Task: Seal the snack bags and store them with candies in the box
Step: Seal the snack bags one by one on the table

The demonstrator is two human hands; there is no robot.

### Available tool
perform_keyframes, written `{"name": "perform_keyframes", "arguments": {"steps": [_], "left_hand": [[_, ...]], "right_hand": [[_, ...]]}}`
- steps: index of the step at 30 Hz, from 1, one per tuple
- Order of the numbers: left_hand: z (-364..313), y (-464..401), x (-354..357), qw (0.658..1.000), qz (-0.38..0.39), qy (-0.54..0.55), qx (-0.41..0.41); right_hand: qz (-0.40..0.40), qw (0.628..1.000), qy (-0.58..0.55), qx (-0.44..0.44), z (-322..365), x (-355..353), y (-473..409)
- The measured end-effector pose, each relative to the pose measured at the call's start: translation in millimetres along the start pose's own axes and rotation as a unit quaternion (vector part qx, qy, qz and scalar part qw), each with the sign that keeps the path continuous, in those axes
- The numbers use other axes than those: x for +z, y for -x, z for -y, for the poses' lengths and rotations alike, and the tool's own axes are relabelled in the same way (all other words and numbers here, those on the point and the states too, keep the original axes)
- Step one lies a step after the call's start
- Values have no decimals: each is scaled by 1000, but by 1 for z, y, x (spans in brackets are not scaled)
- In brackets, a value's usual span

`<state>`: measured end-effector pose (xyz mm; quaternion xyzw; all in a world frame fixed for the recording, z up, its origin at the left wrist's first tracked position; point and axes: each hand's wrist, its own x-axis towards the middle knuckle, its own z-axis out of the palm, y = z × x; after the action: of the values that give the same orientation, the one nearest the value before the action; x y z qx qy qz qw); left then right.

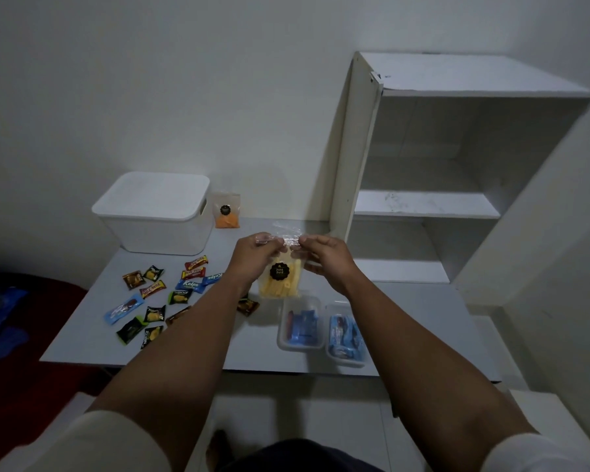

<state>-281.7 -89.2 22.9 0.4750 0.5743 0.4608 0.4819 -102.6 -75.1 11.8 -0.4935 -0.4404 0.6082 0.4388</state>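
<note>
- Currently, step in hand: sealing the yellow bag; judged early in the task, nothing yet boxed.
- Left hand: fingers curled, pinching the bag's clear top edge on its left side.
- Right hand: fingers curled, pinching the same edge on its right side; the two hands sit close together.
- Yellow bag: held upright above the table, pale sticks inside, dark round label on the front.
- Orange bag: stands at the table's back, just beside the box; whether sealed cannot be told.
- Box: white, lid on, back left of the table.
- Candies: loose wrapped pieces scattered on the table's left, apart from the box.
- Trays: two clear ones with blue packets, near the front edge, below the held bag.
- Shelf: white, at right.
- Next move, as judged: press the strip shut along its full width, then take the lid off before anything goes in.
</note>
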Motion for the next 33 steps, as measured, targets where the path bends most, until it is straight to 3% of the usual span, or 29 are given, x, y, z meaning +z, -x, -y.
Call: {"name": "perform_keyframes", "arguments": {"steps": [8, 29, 33], "left_hand": [[1, 5, 5, 999, -25, 34, -26], [13, 3, -24, 996, 22, -85, -29], [19, -1, -38, 997, -10, -65, -42]], "right_hand": [[-69, 997, -9, -16, -2, -4, 2], [17, 1000, 19, 10, -28, 39, -7], [18, 998, 53, 5, -26, 56, -18]]}}
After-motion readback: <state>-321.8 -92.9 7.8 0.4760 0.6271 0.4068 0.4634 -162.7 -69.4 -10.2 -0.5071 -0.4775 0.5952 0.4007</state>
